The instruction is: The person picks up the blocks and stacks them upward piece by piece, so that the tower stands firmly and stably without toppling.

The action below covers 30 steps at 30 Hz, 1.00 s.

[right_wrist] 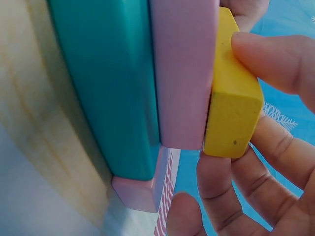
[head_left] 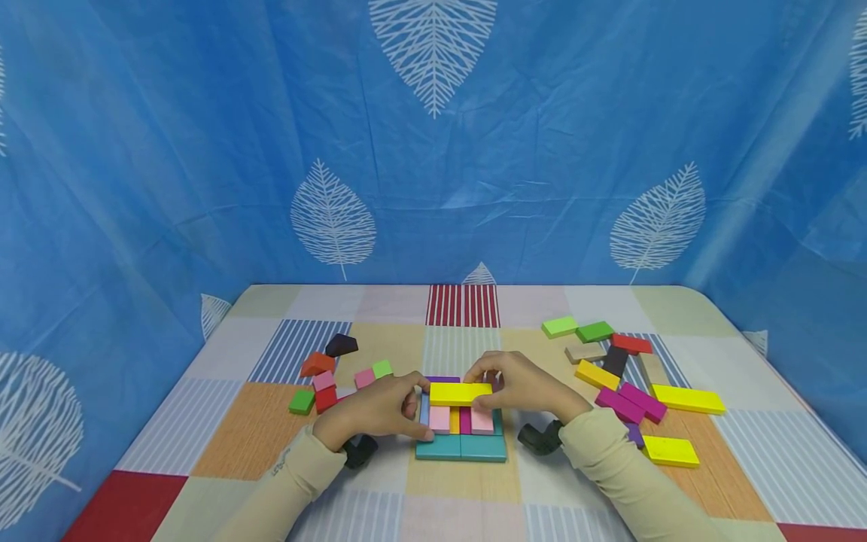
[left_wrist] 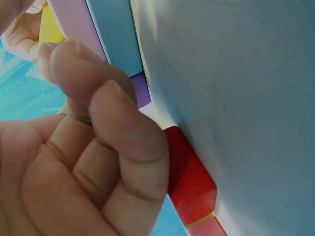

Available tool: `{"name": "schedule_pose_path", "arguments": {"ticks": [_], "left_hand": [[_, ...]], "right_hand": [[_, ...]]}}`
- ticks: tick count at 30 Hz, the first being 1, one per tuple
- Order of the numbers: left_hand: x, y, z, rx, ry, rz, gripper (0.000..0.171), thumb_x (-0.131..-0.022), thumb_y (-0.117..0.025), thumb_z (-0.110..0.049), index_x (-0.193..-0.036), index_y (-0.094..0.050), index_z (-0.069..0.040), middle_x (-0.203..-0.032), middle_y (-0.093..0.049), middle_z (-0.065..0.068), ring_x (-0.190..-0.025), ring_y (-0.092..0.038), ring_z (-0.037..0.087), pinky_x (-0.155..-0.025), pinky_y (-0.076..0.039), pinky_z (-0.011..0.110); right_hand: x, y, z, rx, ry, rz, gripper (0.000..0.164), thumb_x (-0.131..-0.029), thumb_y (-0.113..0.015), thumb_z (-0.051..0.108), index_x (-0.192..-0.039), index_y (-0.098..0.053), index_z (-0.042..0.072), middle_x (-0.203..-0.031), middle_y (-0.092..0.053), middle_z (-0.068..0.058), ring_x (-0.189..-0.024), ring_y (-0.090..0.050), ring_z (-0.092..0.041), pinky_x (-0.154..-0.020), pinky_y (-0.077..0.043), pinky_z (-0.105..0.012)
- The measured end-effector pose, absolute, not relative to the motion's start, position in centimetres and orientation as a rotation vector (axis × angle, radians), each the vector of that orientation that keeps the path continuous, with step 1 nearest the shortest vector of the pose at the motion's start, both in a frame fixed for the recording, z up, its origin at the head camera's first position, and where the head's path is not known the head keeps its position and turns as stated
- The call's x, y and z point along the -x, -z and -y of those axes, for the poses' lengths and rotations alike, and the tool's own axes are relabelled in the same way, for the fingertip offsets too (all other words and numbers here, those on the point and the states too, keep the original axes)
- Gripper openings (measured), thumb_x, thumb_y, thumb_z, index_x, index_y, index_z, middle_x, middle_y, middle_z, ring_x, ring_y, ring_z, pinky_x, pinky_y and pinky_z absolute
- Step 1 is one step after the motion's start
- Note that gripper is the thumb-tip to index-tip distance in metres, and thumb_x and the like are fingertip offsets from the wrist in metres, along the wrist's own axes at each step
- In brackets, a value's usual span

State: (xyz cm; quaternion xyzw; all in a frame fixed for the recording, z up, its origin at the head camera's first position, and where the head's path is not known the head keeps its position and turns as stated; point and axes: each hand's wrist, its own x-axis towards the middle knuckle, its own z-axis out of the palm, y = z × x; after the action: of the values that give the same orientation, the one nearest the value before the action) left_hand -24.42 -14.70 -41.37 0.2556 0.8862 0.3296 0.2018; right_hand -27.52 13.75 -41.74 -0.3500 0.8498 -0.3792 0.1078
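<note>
In the head view a low stack of flat blocks stands at the middle of the table, with teal blocks (head_left: 439, 447) in front and two pink blocks (head_left: 439, 420) on top. Across the pink blocks lies a yellow block (head_left: 460, 394). My right hand (head_left: 518, 382) pinches its right end, thumb and fingers on its sides in the right wrist view. My left hand (head_left: 386, 406) is at the stack's left side, thumb by the pink block's front corner, index finger near the yellow block's left end. Its other fingers curve loosely in the left wrist view, where its exact contact is hidden.
Left of the stack lie loose blocks, among them a black one (head_left: 342, 345), an orange one (head_left: 317, 364) and a green one (head_left: 302, 401). On the right several more are scattered, including long yellow (head_left: 688, 399) and magenta (head_left: 619, 405) blocks. A blue curtain (head_left: 433, 188) hangs behind the table.
</note>
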Motion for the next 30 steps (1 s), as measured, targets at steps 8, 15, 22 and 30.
{"name": "schedule_pose_path", "arguments": {"ticks": [8, 15, 22, 30], "left_hand": [[24.4, 41.3, 14.7, -0.710, -0.925, -2.476, 0.063, -0.088, -0.092, -0.023, -0.135, -0.058, 0.001, -0.076, -0.053, -0.003, -0.062, -0.046, 0.011, -0.056, -0.035, 0.022], [24.5, 41.4, 14.8, -0.716, -0.933, -2.468, 0.062, -0.088, -0.092, -0.023, -0.134, -0.058, 0.002, -0.076, -0.053, -0.003, -0.062, -0.046, 0.011, -0.056, -0.035, 0.022], [24.6, 41.4, 14.7, -0.718, -0.930, -2.472, 0.064, -0.088, -0.092, -0.024, -0.135, -0.058, 0.002, -0.074, -0.052, -0.004, -0.061, -0.045, 0.011, -0.055, -0.034, 0.022], [24.5, 41.5, 14.7, -0.705, -0.928, -2.472, 0.063, -0.088, -0.092, -0.024, -0.134, -0.058, 0.001, -0.076, -0.053, -0.003, -0.062, -0.046, 0.012, -0.057, -0.035, 0.023]], "right_hand": [[27.4, 41.6, -13.7, 1.018, 1.113, -2.499, 0.023, -0.090, -0.087, 0.011, -0.111, -0.080, 0.006, -0.105, -0.072, 0.003, -0.089, -0.057, -0.009, -0.079, -0.056, -0.028], [27.4, 41.6, -13.7, 1.000, 1.115, -2.494, 0.023, -0.090, -0.086, 0.011, -0.111, -0.080, 0.006, -0.106, -0.071, 0.003, -0.090, -0.057, -0.011, -0.080, -0.055, -0.028], [27.5, 41.5, -13.9, 1.000, 1.110, -2.492, 0.027, -0.090, -0.087, 0.014, -0.115, -0.079, 0.005, -0.109, -0.072, 0.001, -0.092, -0.058, -0.011, -0.081, -0.056, -0.029], [26.8, 40.3, -16.2, 0.983, 1.104, -2.549, 0.032, -0.098, -0.081, 0.020, -0.125, -0.075, 0.003, -0.114, -0.073, -0.007, -0.097, -0.062, -0.015, -0.083, -0.058, -0.031]]}}
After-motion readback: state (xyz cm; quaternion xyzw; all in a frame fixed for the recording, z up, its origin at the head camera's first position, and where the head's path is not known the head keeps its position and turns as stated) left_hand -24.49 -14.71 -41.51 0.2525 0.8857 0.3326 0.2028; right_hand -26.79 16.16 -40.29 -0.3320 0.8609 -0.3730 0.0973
